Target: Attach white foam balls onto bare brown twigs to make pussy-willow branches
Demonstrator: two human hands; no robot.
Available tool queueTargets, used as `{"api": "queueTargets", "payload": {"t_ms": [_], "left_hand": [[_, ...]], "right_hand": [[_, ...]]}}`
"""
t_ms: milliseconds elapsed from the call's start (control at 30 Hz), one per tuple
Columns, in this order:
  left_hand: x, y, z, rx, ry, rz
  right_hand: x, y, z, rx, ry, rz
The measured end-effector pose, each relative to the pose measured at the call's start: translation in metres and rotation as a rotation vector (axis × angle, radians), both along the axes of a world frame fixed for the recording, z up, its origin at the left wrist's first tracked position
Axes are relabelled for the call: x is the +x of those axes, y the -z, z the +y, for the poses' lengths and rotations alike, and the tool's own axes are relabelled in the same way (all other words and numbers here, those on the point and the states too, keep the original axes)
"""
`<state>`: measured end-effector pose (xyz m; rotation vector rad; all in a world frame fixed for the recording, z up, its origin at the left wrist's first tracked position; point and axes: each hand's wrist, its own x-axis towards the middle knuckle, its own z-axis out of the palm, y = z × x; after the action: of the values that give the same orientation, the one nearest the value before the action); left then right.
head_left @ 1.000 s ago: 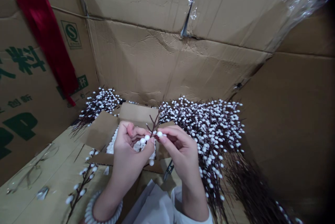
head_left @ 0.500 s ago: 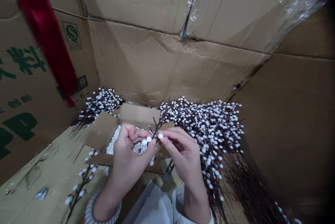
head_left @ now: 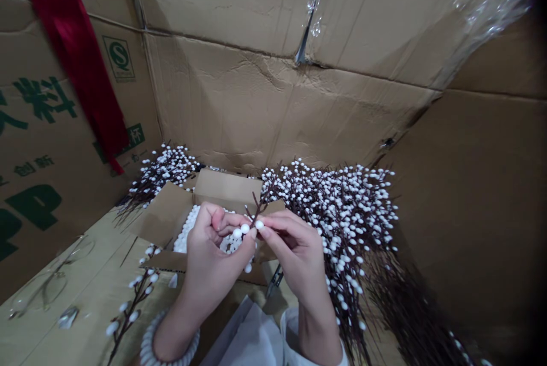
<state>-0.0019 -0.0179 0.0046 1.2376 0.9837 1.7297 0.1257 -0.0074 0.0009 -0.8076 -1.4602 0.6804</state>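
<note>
The left hand point(head_left: 217, 252) reaches in from the near side, its forearm slanting up and to the right, with a pale coiled band point(head_left: 164, 340) round the wrist. Its back faces the camera; the thumb angles up to the right and pinches a dark brown twig point(head_left: 255, 210) against the fingers. The right hand point(head_left: 299, 243) comes from the near right, its forearm leaning up and to the left out of a pale sleeve point(head_left: 294, 332). Its thumb and forefinger grip a white ball point(head_left: 259, 224) at the twig, close to the left thumb's tip.

The twig stands roughly upright between the two hands, its bare forks pointing to the far side. More white balls point(head_left: 241, 231) sit just left of it, by the left fingers.

Beneath and beyond the hands is an open cardboard box point(head_left: 226, 185) holding loose white balls. A large heap of white-tipped branches point(head_left: 337, 200) lies to the right, and a smaller bunch point(head_left: 164, 169) at the far left. A single beaded branch point(head_left: 133, 300) lies near left, with eyeglasses point(head_left: 47, 286) farther left on the table point(head_left: 81, 280).
</note>
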Motion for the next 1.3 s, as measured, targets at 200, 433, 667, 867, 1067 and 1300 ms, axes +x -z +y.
{"api": "queueTargets", "payload": {"t_ms": [200,433,667,867,1067,1300], "left_hand": [[-0.001,0.001,-0.001,-0.014,0.034,0.017],[-0.007,-0.002,0.002,-0.07,0.258,-0.007],[-0.005,0.0,0.002,-0.269,0.391,-0.25],[0.001,-0.002,-0.004,-0.306,0.437,-0.225],[0.002,-0.01,-0.004,-0.354,0.432,-0.17],[-0.001,-0.009,-0.002,-0.378,0.403,-0.106]], "right_hand": [[0.003,0.0,-0.002,0.002,-0.021,-0.003],[0.012,0.002,-0.004,-0.105,-0.071,0.116],[0.016,0.005,0.003,-0.144,0.069,0.283],[0.006,0.008,0.009,-0.252,-0.107,0.449],[-0.003,0.009,0.009,-0.306,-0.238,0.539],[-0.007,0.01,0.008,-0.334,-0.265,0.547]]}}
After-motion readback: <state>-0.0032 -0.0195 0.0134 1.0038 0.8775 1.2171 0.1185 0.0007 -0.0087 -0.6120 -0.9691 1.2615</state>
